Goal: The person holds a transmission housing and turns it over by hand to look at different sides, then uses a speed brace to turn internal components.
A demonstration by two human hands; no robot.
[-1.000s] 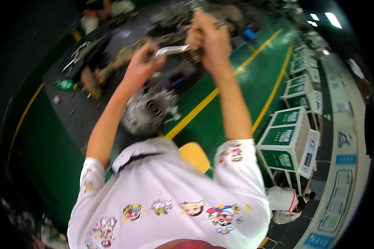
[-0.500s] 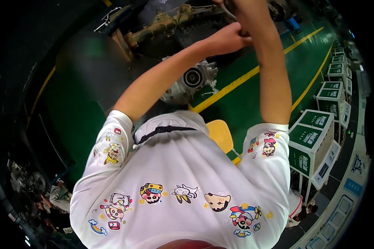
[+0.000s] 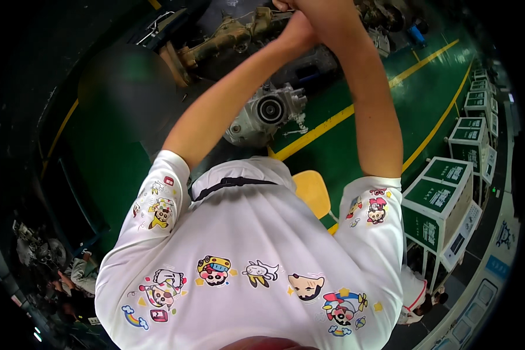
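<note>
My right hand (image 3: 318,7) is at the top edge, partly cut off, with fingers curled; whatever they hold is out of sight. My left hand (image 3: 300,30) meets the right wrist from below, its fingers hidden behind it. Both arms reach forward over a long, brownish vehicle axle housing (image 3: 219,46) with a rusty round flange (image 3: 174,63) at its left end. Nearer to me, between my forearms, sits a grey metal gearbox-like unit (image 3: 268,111) with a round dark opening.
A yellow stool (image 3: 312,193) stands close on my right. White-framed cabinets with green panels (image 3: 440,186) line the right side. Yellow lines (image 3: 321,128) cross the green floor. Other people are at the lower left (image 3: 81,274) and lower right (image 3: 414,291). A blue object (image 3: 417,34) lies farther off.
Both hands have moved left and farther up. The curved metal piece seen by my right hand earlier is out of sight. My left hand has slipped behind the right wrist.
</note>
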